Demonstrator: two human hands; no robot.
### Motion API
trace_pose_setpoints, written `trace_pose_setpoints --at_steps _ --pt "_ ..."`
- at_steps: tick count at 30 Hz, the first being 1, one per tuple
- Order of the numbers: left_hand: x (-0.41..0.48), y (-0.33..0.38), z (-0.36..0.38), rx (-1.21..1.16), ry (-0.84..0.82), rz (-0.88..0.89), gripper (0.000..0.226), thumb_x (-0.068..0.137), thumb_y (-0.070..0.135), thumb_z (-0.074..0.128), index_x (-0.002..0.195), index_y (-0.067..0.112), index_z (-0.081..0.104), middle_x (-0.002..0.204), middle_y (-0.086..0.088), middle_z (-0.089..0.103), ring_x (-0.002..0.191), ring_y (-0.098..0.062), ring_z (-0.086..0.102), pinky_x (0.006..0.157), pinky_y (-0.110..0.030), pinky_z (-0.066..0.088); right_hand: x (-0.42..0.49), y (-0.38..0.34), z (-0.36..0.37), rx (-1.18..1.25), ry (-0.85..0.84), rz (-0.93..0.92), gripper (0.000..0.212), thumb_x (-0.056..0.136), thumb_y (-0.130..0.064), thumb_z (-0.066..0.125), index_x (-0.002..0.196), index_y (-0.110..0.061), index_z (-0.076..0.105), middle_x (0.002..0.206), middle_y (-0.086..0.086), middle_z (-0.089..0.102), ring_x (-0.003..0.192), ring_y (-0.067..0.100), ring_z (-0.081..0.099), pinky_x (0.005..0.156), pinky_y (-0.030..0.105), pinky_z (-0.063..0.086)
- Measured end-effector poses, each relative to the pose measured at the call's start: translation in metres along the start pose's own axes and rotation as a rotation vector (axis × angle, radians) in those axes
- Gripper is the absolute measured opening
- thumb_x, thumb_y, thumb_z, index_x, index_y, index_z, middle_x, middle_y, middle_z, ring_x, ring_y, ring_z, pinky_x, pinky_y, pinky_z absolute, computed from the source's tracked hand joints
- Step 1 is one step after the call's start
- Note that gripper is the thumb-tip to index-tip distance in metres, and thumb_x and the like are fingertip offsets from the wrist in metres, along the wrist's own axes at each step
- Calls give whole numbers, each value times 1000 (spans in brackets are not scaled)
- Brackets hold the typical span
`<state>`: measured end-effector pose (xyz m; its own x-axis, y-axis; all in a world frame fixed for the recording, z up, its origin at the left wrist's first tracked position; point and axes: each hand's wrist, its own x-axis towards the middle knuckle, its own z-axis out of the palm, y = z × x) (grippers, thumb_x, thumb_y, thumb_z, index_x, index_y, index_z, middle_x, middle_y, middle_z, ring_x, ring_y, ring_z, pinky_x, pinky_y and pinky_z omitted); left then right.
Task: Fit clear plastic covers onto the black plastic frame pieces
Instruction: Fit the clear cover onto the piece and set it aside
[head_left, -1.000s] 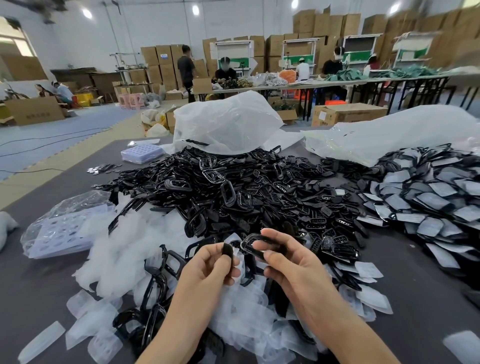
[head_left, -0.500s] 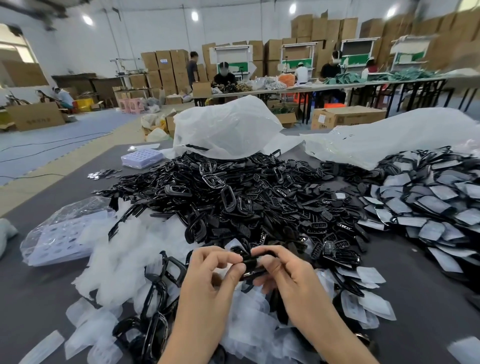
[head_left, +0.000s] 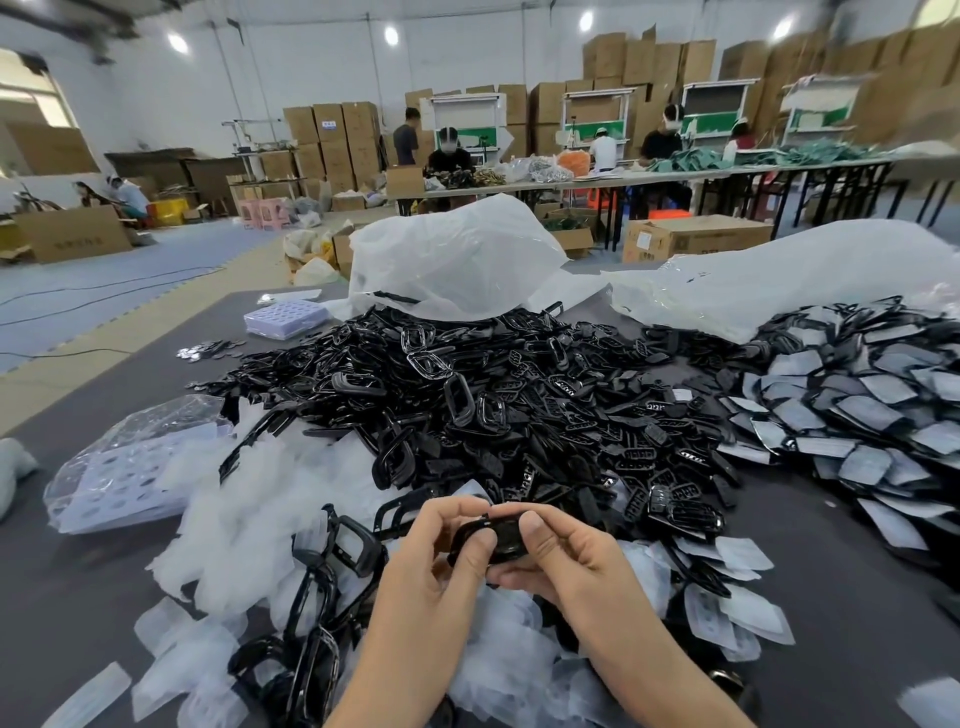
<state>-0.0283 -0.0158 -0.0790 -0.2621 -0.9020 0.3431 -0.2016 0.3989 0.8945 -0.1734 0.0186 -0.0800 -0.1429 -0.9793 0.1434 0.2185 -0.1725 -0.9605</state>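
One black frame piece (head_left: 501, 538) is held just above the near edge of the worktop (head_left: 857, 634), pinched between both hands. The left hand (head_left: 441, 564) is curled round its left end with the thumb pressed on top; the right hand (head_left: 569, 564) grips the right end, thumb likewise on the upper face. Whether a clear cover already lies on the piece cannot be told, as it is largely hidden by the fingers. The step in hand is judged to be the pressing-in of a cover. Even thumb pressure round the rim is called for next, then setting the piece aside. Loose clear covers (head_left: 244, 519) are spread at the near left, a heap of black frames (head_left: 467, 395) at the centre, and film-faced pieces (head_left: 857, 415) along the right edge.
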Motion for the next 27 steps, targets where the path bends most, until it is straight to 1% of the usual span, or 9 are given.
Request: trace_pose_setpoints --at_steps 4,6,10,13,16,19,21,25,27 --pt "0 2 -1 69 -49 63 28 95 25 60 104 52 58 101 20 67 89 -4 64 72 -10 47 0 -1 -2 -62 12 -32 26 94 -33 55 101 -33 79 94 6 79 76 20 75 71 22 58" --pt "1 -1 -1 52 -23 57 30 94 21 64 102 50 61 94 16 68 84 -7 65 70 -13 48 0 -2 -3 -81 1 -43 23 93 -33 57 101 -35 79 94 5 79 78 19 76 72 21 58" --pt "0 -4 0 -23 67 -12 28 89 16 71 91 43 69 76 3 68 72 -17 66 68 -28 56 -2 -2 -6 -165 -37 -51 15 92 -25 70 102 -35 76 92 5 79 85 20 76 76 23 58" --pt "-1 -2 2 -7 45 11 32 93 8 67 91 39 74 81 11 73 72 -5 69 66 -13 52 -2 1 -10 -258 3 -51 25 96 -14 68 99 -39 75 91 0 79 84 17 76 76 22 58" --pt "-3 -1 2 186 15 82 27 99 26 56 111 49 62 98 28 69 90 5 67 73 -6 48 1 1 -16 -333 137 -70 23 97 -16 68 99 -38 73 88 -4 78 81 14 76 75 24 59" --pt "-5 -1 -2 307 -42 99 35 94 50 43 129 51 47 109 31 60 102 3 61 81 -15 51 6 -4 -31 -279 328 -92 17 97 -15 68 99 -31 72 82 -4 78 74 12 76 69 18 58" --pt "-5 0 -5 382 -75 92 35 91 59 35 125 56 43 111 35 55 107 5 56 84 -20 53 9 -8 -41 -195 429 -94 16 96 -13 68 100 -28 72 79 -3 78 72 14 75 65 17 57" --pt "-5 -7 -8 713 -146 142 45 94 55 32 133 40 48 119 32 46 111 9 40 101 -18 37 11 -9 -48 -139 513 -97 12 96 -15 68 98 -27 71 76 -7 76 65 10 73 60 15 55" --pt "-4 -9 -8 816 -140 151 48 95 52 37 137 33 50 124 21 47 111 2 41 98 -17 32 11 -8 -46 -147 502 -106 13 97 -15 68 98 -28 71 77 -8 75 66 11 73 61 17 56"
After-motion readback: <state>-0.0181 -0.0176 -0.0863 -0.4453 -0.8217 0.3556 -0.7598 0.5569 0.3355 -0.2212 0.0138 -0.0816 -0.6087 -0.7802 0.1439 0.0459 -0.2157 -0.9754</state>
